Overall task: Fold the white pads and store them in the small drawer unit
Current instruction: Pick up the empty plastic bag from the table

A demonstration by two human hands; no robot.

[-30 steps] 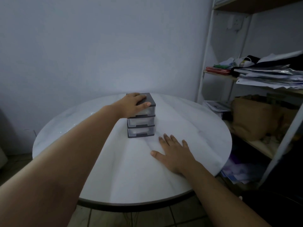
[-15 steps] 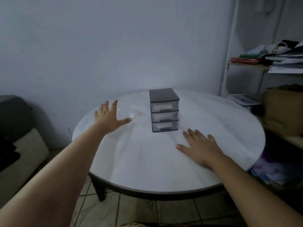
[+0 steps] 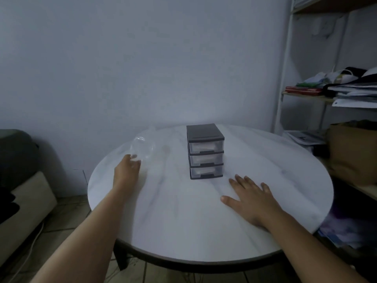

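Observation:
The small drawer unit [image 3: 205, 151], dark grey with three translucent drawers, stands near the middle of the round white table [image 3: 183, 231]. All three drawers are closed and something pale shows through their fronts. To its left lies a clear plastic wrapper [image 3: 142, 147]. My left hand [image 3: 126, 172] reaches to the wrapper's near edge, fingers curled onto it. My right hand [image 3: 251, 198] lies flat on the tabletop, fingers spread, just in front and right of the unit. No loose white pad is visible on the table.
A metal shelf rack [image 3: 285, 78] on the right carries stacked papers [image 3: 355, 92] and a brown bag [image 3: 353, 154]. A couch [image 3: 18, 180] stands at the left by the wall. Tiled floor shows under the table's near edge.
My left hand left the top of the drawer unit, swung left over the table and came down on the clear wrapper. My right hand stayed flat on the table.

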